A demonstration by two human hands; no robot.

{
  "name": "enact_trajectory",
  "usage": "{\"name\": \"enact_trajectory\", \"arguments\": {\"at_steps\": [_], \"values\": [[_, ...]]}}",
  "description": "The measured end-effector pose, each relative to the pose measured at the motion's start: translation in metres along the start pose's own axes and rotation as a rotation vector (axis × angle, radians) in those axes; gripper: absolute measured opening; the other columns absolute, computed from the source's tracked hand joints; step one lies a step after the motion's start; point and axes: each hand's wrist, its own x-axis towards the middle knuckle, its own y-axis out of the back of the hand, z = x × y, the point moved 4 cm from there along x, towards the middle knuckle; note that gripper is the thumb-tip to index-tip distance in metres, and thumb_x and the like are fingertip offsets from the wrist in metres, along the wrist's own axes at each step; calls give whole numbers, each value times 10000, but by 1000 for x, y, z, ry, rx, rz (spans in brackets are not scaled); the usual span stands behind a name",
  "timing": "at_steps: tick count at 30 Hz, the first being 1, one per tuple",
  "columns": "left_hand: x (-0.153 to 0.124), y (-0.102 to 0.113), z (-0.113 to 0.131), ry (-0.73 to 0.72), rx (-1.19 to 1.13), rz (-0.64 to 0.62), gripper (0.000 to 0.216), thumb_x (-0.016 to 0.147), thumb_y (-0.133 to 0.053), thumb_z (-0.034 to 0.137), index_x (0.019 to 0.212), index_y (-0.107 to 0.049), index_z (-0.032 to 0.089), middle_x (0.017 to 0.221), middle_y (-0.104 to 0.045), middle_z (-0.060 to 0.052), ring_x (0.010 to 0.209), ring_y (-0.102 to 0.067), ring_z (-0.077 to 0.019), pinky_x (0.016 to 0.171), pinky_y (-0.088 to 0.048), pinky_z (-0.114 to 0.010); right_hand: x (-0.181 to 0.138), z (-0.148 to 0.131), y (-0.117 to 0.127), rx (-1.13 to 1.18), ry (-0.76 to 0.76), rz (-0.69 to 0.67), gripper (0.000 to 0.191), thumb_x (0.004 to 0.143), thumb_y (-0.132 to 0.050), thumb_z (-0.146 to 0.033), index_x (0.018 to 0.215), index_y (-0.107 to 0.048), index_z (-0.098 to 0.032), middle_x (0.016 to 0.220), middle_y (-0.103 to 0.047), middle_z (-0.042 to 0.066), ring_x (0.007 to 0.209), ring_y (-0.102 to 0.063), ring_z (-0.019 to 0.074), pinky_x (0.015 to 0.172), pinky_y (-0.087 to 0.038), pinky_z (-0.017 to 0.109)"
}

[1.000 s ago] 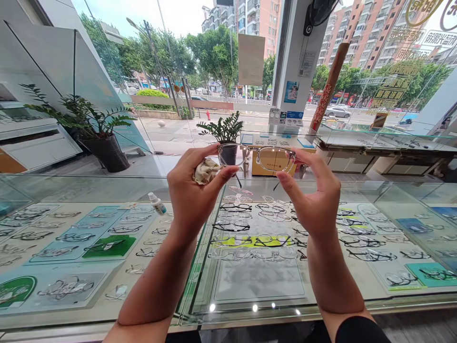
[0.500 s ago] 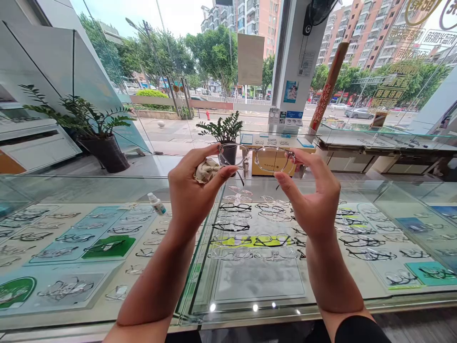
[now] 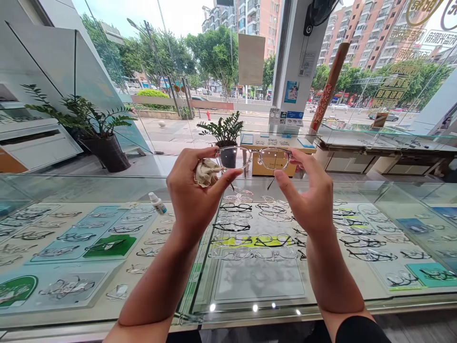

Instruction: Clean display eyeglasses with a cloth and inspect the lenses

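A pair of clear-rimmed eyeglasses (image 3: 255, 153) is held up in front of me above the glass counter, lenses facing the window, temples pointing down and away. My left hand (image 3: 194, 183) pinches its left end between thumb and index finger. Bunched in that same palm is a crumpled beige cloth (image 3: 207, 172). On the other end, my right hand (image 3: 307, 190) grips the frame near the hinge, the thumb below and the fingers above and behind. Both hands are closed on the glasses.
The glass display counter (image 3: 260, 278) below holds several rows of eyeglasses. A small white spray bottle (image 3: 157, 203) stands on it at left. Beyond are a potted plant (image 3: 226, 131), a larger potted plant (image 3: 107, 150), another showcase (image 3: 371, 143) and the window onto the street.
The glasses have levelled and turned slightly, their temples now angled differently. My right hand has shifted a little left. More of the cloth shows in my left hand.
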Motion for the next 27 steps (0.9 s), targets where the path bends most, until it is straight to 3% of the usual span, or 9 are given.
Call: {"name": "enact_trajectory", "arguments": {"at_steps": [27], "values": [[-3, 1, 13, -53, 41, 30, 472, 844, -975, 575, 1135, -750, 279, 1074, -760, -69, 979, -714, -258, 862, -606, -422, -2, 7, -5, 17, -73, -69, 486, 1039, -694, -488, 1452, -726, -233, 1364, -820, 157, 1220, -784, 354, 1072, -631, 639]]}}
